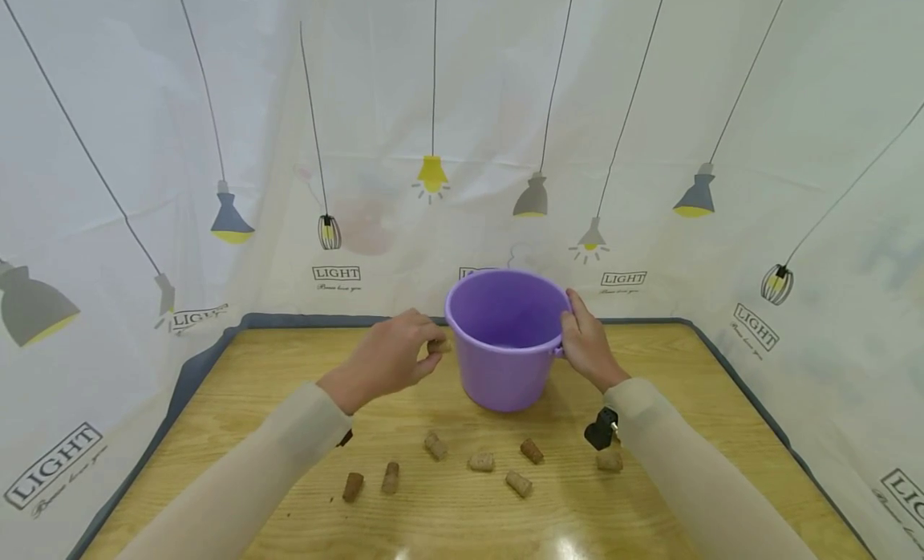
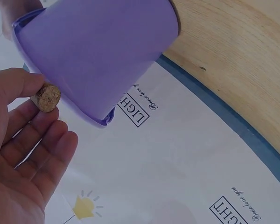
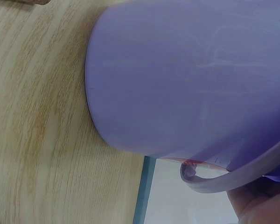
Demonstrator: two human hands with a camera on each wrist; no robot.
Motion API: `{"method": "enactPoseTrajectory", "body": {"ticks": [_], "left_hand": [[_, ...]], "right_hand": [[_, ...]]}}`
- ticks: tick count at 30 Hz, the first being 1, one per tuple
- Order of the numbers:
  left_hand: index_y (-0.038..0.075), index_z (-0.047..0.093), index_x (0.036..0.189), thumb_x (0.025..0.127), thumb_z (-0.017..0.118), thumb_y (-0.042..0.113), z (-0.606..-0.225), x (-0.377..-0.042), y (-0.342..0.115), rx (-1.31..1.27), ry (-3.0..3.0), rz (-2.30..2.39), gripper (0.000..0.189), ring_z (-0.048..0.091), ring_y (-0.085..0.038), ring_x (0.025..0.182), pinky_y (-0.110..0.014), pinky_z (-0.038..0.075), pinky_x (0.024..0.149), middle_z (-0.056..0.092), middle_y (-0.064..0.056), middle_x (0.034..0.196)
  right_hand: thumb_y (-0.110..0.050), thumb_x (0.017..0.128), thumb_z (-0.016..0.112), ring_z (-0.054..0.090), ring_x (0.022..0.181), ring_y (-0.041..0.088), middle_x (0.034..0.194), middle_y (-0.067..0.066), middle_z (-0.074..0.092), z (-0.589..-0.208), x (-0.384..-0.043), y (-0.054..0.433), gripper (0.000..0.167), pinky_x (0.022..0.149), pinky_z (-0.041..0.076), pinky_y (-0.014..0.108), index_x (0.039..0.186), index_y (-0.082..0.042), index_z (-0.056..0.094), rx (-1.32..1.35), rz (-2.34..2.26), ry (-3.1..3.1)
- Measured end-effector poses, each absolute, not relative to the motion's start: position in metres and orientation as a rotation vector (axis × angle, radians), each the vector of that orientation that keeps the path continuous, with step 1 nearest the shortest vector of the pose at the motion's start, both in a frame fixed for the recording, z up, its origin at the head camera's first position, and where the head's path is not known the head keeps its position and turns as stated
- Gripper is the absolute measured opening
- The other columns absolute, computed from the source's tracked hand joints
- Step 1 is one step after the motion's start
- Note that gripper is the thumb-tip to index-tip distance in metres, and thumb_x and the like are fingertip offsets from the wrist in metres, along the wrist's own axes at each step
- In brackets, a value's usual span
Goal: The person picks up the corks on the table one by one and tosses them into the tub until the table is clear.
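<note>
A purple bucket (image 1: pixel 503 377) stands toward the back of the wooden table, its mouth facing up. At its right side, my right hand (image 1: pixel 590 347) grips the rim by the handle (image 3: pixel 219 183), thumb on the outside. Between thumb and fingers my left hand (image 1: pixel 393 353) pinches a cork (image 2: pixel 49 97), just left of the bucket's rim. The end of that cork shows speckled brown in the left wrist view. Within the bucket, the visible part of the inside is plain purple; the near wall hides part of its bottom.
Several loose corks lie in front of the bucket, among them a dark one (image 1: pixel 353 487), a pale one (image 1: pixel 481 461) and one by the right sleeve (image 1: pixel 609 460). A white sheet (image 1: pixel 390 223) printed with lamps surrounds the wooden table (image 1: pixel 447 520) at the back and sides.
</note>
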State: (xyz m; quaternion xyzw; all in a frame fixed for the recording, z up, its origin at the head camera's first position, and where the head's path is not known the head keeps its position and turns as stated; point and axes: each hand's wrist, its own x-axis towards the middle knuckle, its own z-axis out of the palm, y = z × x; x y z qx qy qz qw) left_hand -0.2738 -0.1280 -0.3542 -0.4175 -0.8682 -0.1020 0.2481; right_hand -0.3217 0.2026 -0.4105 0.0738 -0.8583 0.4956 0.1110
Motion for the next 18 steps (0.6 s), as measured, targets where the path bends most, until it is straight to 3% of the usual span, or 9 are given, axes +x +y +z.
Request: {"method": "enactPoseTrajectory", "body": {"ticks": [6,15,18], "left_hand": [[0.012,0.071,0.085,0.086,0.078,0.006,-0.349,-0.281,-0.123,-1.169,-2.320,-0.342,0.010,0.060,-0.016,0.082,-0.028,0.053,0.067,0.067,0.002,0.083],[0.010,0.075,0.090,0.089,0.077,0.007,-0.339,-0.287,-0.112,-1.198,-2.287,-0.375,0.003,0.062,-0.018,0.084,-0.027,0.055,0.070,0.070,0.001,0.087],[0.009,0.076,0.091,0.090,0.077,0.010,-0.337,-0.288,-0.107,-1.183,-2.292,-0.368,0.002,0.060,-0.016,0.082,-0.027,0.054,0.069,0.070,0.000,0.087]], "right_hand": [[-0.023,0.109,0.032,0.060,0.069,0.018,0.130,0.030,0.057,-0.410,-0.322,0.203,0.058,0.064,0.055,0.033,0.164,-0.007,0.021,0.224,1.442,-2.521],[-0.024,0.109,0.030,0.060,0.065,0.017,0.116,0.032,0.060,-0.411,-0.323,0.204,0.058,0.060,0.055,0.031,0.165,-0.009,0.019,0.220,1.466,-2.535],[-0.024,0.109,0.031,0.060,0.067,0.017,0.127,0.031,0.058,-0.411,-0.322,0.203,0.058,0.063,0.055,0.032,0.164,-0.008,0.019,0.218,1.453,-2.537]]}}
